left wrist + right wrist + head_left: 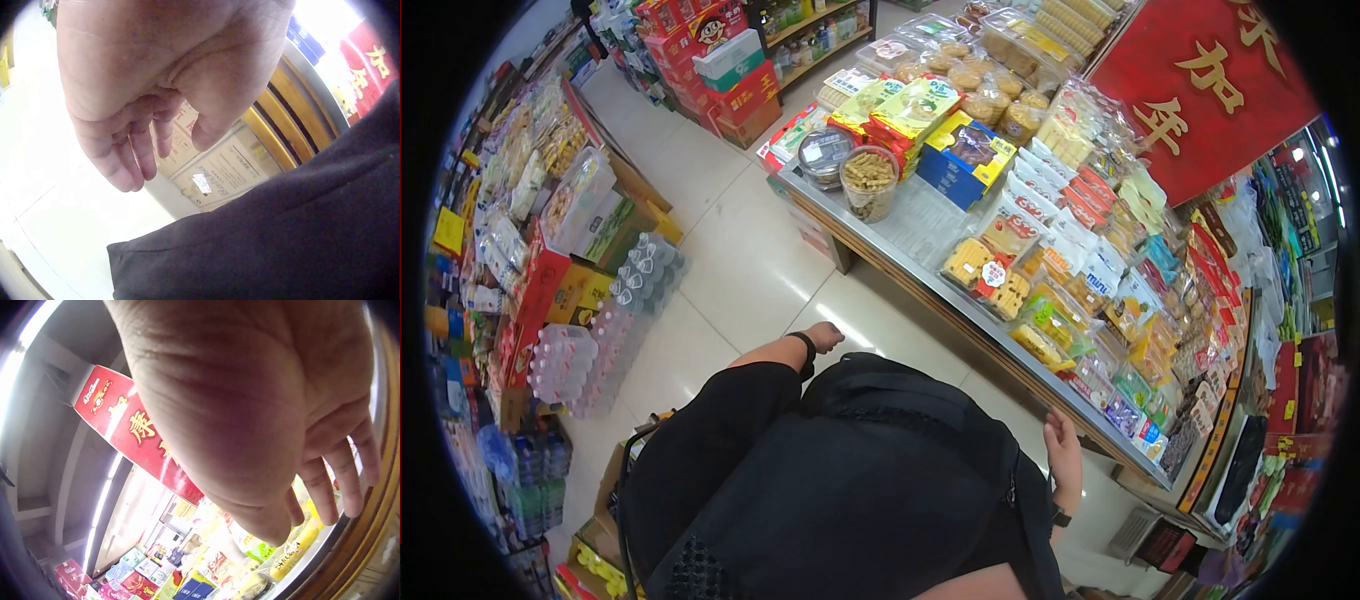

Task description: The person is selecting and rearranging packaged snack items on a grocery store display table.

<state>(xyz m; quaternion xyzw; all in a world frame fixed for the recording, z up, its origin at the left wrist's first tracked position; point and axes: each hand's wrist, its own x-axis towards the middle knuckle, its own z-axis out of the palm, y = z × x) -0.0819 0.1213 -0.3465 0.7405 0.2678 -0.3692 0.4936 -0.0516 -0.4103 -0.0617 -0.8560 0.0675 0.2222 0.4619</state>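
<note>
My left hand (825,337) hangs over the floor beside the dark clothing, a black band round its wrist. In the left wrist view its fingers (142,153) droop loosely and hold nothing; a printed cardboard box (219,169) shows beyond them. My right hand (1062,452), a dark watch (1060,517) on its wrist, is near the front edge of a display table (920,222). The right wrist view shows its fingers (319,487) loosely extended with nothing in them. Nearest to it on the table lie packaged snacks (1090,378). A tub of stick-shaped snacks (868,185) stands at the table's left corner.
A blue and yellow box (965,160) and cookie packs (990,275) stand on the table. A red banner (1200,90) rises behind. To the left, bottle packs (640,275) stand on the tiled floor (740,240) by another loaded shelf. Red cartons (700,45) are stacked farther back.
</note>
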